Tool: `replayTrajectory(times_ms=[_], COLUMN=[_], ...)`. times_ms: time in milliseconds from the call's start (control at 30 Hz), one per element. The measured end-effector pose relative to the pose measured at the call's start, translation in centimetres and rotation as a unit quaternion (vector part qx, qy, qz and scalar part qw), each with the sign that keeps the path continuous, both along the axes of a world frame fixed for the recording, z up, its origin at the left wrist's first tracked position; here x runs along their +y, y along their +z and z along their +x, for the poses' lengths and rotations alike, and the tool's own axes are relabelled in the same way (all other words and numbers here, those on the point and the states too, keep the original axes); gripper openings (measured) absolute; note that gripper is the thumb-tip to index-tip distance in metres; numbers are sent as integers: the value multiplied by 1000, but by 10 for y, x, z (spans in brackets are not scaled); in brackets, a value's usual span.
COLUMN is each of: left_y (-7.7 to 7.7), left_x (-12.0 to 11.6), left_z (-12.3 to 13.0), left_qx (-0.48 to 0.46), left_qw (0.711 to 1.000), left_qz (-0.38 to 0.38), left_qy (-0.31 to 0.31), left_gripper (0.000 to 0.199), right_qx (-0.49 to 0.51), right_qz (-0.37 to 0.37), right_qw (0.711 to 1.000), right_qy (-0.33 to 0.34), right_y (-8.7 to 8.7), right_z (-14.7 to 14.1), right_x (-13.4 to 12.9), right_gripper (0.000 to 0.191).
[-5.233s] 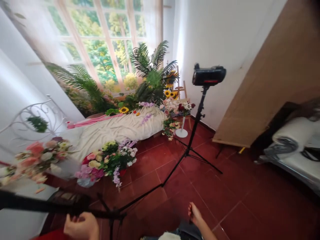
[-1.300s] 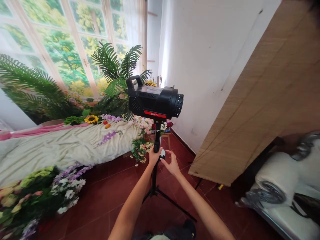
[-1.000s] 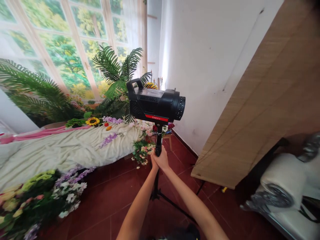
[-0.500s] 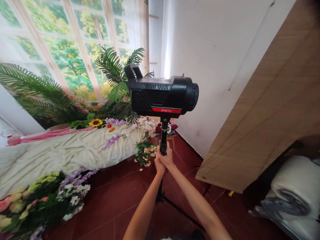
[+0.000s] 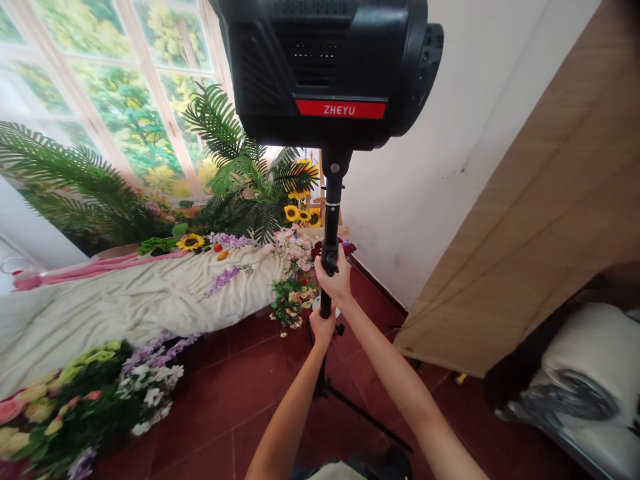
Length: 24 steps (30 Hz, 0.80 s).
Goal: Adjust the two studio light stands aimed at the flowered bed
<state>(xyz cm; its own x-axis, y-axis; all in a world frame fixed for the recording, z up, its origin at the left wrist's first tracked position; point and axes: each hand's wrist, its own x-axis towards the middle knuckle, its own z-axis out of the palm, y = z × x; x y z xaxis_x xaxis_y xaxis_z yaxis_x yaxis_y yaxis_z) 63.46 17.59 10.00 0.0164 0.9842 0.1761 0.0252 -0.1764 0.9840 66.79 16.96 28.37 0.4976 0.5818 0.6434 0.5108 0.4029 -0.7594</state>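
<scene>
One slim black metal stand [image 5: 331,223] rose mid-frame, right hand [image 5: 338,283] clasped round it, left hand [image 5: 323,327] gripping just below: seemingly spread to steady the boxy black red-labelled lamp [image 5: 325,73] that loomed, top-heavy, at upper centre!

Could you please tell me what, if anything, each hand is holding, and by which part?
Both hands hold the black stand by its pole: the right hand at the upper collar, the left hand lower down.
</scene>
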Motion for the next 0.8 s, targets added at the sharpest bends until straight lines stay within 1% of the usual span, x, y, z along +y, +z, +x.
replayTrajectory(times_ms=[100,167,200,267,333,367,400,433,467,533,567,633,667,700,733,800], left_y=[-2,-4,-4,-4,-4,-4,-4,-4,-5,-6,-7,-9,-10,-11,-11,-12], left_x=[1,1,1,1,1,1,1,1,1,3,3,5,5,6,6,6], left_z=[2,3,4,5,6,7,7,7,8,8,9,10,10,11,11,11], left_qx=[18,34,44,60,68,69,71,74,78,88,92,94,93,91,90,91], left_qw=[1000,999,999,997,996,995,995,995,994,993,993,992,992,992,992,992], left_qz=[2,1,2,9,18,21,22,23,25,31,34,39,40,40,40,42], left_qy=[6,21,31,50,60,61,62,64,66,71,73,74,72,73,74,79], left_gripper=[35,38,39,41,41,41,42,42,42,43,43,43,42,42,41,40], right_qx=[-9,-27,-38,-59,-70,-69,-61,-45,-18,52,98,214,271,328,385,499], right_qz=[-16,-37,-48,-73,-100,-117,-139,-165,-196,-265,-298,-348,-362,-365,-357,-323], right_qw=[1000,998,996,986,969,959,952,947,944,939,930,892,868,845,823,769], right_qy=[9,36,61,136,217,248,266,273,266,213,193,196,204,213,219,236], right_y=[0,4,6,7,-2,-12,-26,-44,-64,-107,-128,-162,-175,-183,-189,-192], right_z=[2,7,11,25,43,52,62,70,77,84,84,77,72,66,60,51], right_x=[-3,-9,-13,-23,-37,-44,-52,-59,-65,-74,-76,-79,-80,-80,-80,-81], right_gripper=[21,25,30,44,58,60,57,49,40,31,26,23,23,22,19,12])
